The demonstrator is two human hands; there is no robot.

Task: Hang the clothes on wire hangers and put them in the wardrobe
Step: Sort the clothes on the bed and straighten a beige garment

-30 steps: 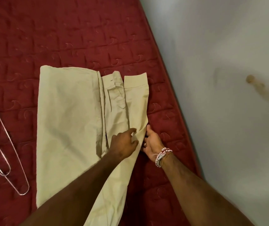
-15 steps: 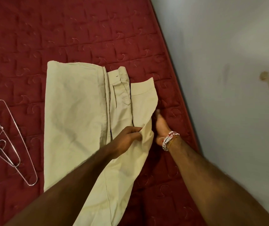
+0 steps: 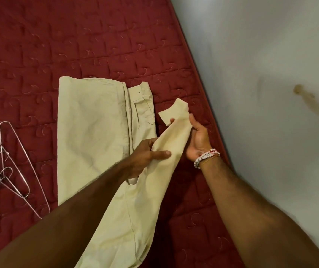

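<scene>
Ok, eyes on the bed (image 3: 77, 45), red quilted cover. The beige shirt (image 3: 92, 136) lies flat on it, roughly mid-bed.

I've got both hands on one sleeve (image 3: 174, 140), the one nearer the bed's right edge. Left hand (image 3: 147, 153) is clenched round it about halfway along, thumb on top, fabric bunched in the fist. I read that as the anchor, so the rest of the shirt doesn't drag.

Right hand (image 3: 198, 140), bead bracelets (image 3: 206, 157) at the wrist, grasps the same sleeve further up, just below the cuff (image 3: 174, 111), fingers wrapped round from the underside. The cuff flops free above them, off the bed. Btwn the two hands the sleeve is lifted clear; its lower part runs down toward me.

The other sleeve (image 3: 143, 111) lies flat along the shirt's body, cuff toward the far edge, untouched. Wire hangers (image 3: 3, 167) sit in a tangled pile toward the bed's left side, well apart from the shirt, no hand on them. The wall (image 3: 261, 55) runs along the bed's right edge. No wardrobe in view.

My read: I'm opening out the sleeve so the shirt spreads before a hanger goes in. That's early in the task, nothing hung yet. Next I'll need one hand freed for a hanger. The pile looks interlocked, so pulling one may bring others along.
</scene>
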